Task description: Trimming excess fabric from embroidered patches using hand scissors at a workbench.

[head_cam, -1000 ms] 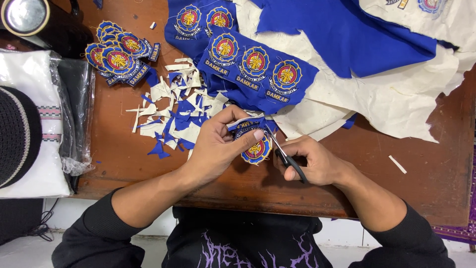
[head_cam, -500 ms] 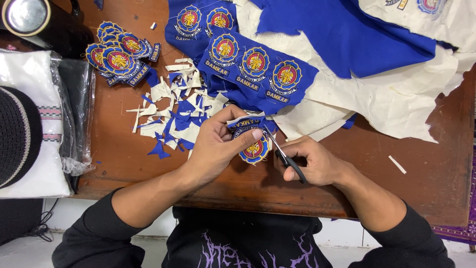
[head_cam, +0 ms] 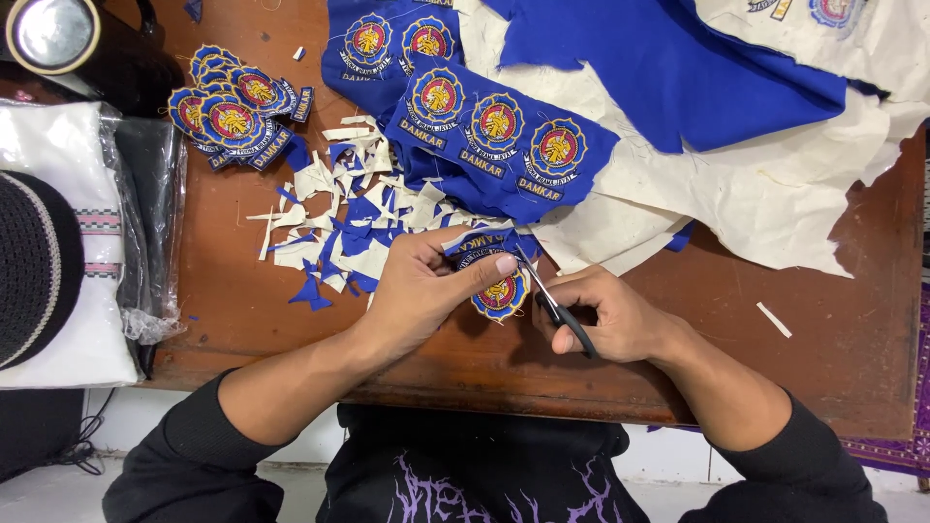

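Fingers (head_cam: 489, 263) of the left hand (head_cam: 421, 286) pinch an embroidered patch (head_cam: 502, 293) at its top edge, near the tabletop's (head_cam: 833, 329) front, while the right hand (head_cam: 605, 315) closes around small scissors (head_cam: 552, 302) beside it. Light and floppy, it likely handles best gripped close to the stiff stitching. Trimmed scraps (head_cam: 339, 228) lie left, finished patches (head_cam: 232, 111) far left, blue cloth (head_cam: 494, 131) beyond.

Matt brown wood on the table (head_cam: 852, 320), scuffed and worn at the near edge. The badge (head_cam: 501, 292) is stitched cloth with a slight thread sheen, the scissors (head_cam: 554, 302) bright metal at the blades, black plastic at the handles. The blue fabric (head_cam: 668, 68) looks soft and matt, the white backing (head_cam: 765, 199) papery and rough-edged. Far left, clear crinkled plastic wrap (head_cam: 145, 242) shines glossy, and a round metal lid (head_cam: 50, 31) gleams.
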